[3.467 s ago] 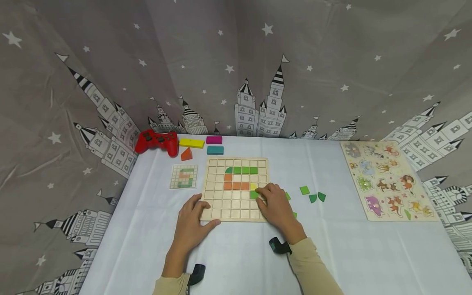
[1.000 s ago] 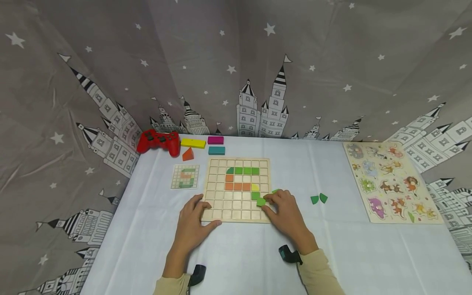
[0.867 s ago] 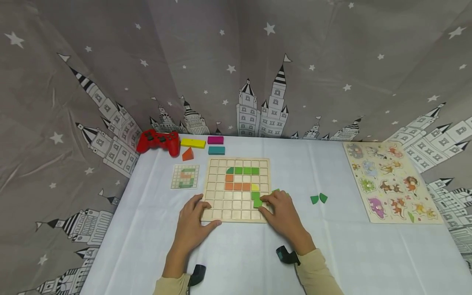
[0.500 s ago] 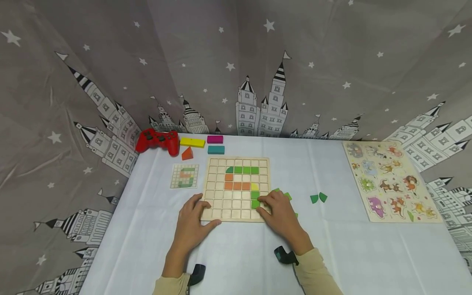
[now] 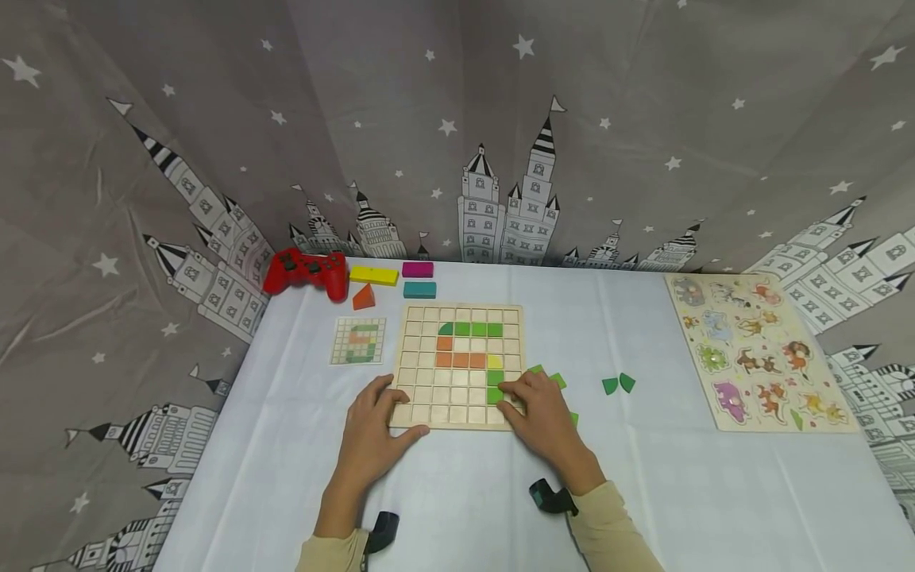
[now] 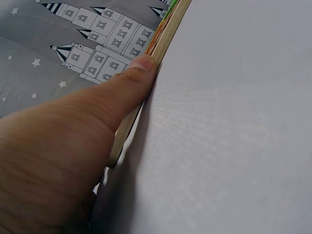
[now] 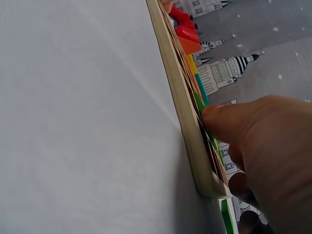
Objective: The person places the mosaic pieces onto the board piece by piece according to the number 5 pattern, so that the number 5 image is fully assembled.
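Observation:
A wooden grid board [image 5: 422,397] lies on the white cloth, several tiles set in its cells. My left hand [image 5: 375,429] holds its near left corner, fingers at the left side and thumb along the near edge; in the left wrist view the thumb presses the rim. With thumb and fingertips my right hand [image 5: 543,417] pinches a green square tile [image 5: 494,396], which sits in a cell below another green tile [image 5: 495,378]. Above these is a yellow piece [image 5: 495,361], then orange tiles [image 5: 461,361] to the left. A dark green rounded piece [image 5: 446,329] begins the top green row.
Loose green tiles [image 5: 558,381] lie beside the right hand, partly hidden. Two dark green quarter-round pieces [image 5: 610,386] are farther right. A pattern card [image 5: 358,341] lies left of the board. Behind stand a red game controller [image 5: 307,274] and coloured blocks [image 5: 419,290]; an animal puzzle [image 5: 761,353] lies right.
The right hand has brought the green tile from the board's right side into the cell under the other green tile, and now stays there. The left hand has kept its place.

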`<state>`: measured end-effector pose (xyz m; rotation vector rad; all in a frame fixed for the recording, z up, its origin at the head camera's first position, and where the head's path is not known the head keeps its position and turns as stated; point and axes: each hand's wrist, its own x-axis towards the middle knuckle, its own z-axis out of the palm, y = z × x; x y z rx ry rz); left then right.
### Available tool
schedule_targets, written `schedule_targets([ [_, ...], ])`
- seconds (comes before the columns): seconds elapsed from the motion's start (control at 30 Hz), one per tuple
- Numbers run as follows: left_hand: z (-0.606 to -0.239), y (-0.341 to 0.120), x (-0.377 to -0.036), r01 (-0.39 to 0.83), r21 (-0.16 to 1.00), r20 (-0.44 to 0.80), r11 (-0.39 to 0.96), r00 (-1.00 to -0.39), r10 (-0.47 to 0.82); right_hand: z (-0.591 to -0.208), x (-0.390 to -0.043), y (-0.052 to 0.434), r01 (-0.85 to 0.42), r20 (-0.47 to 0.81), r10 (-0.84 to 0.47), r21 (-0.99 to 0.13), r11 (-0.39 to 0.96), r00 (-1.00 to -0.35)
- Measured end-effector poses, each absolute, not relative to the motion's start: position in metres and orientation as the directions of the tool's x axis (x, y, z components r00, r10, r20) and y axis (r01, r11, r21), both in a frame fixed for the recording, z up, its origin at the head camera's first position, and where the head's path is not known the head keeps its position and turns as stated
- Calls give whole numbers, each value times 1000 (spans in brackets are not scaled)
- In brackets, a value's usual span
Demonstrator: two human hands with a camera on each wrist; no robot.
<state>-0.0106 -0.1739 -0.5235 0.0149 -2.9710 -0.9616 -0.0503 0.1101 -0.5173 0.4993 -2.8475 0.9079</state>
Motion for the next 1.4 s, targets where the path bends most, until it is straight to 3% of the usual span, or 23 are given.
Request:
schedule_targets([
  [0.73, -524, -172, -12, -4, 587, 27, 810, -999, -24, -512, -49, 121, -322, 221, -236, -562, 762, -946],
  [0.93, -523, -171, -11, -11, 587, 15, 809, -1000, -25, -513, -49, 169, -197, 220, -83, -566, 800, -972],
  [1.17, -522, -174, -11, -18, 583, 8, 812, -1000, -28, -521, -48, 240, -79, 271, 101, -580, 811, -957],
  [1.4, -525, -173, -11, -4, 585, 34, 811, -999, -29, -520, -45, 260, 66, 156, 192, -585, 808, -969],
])
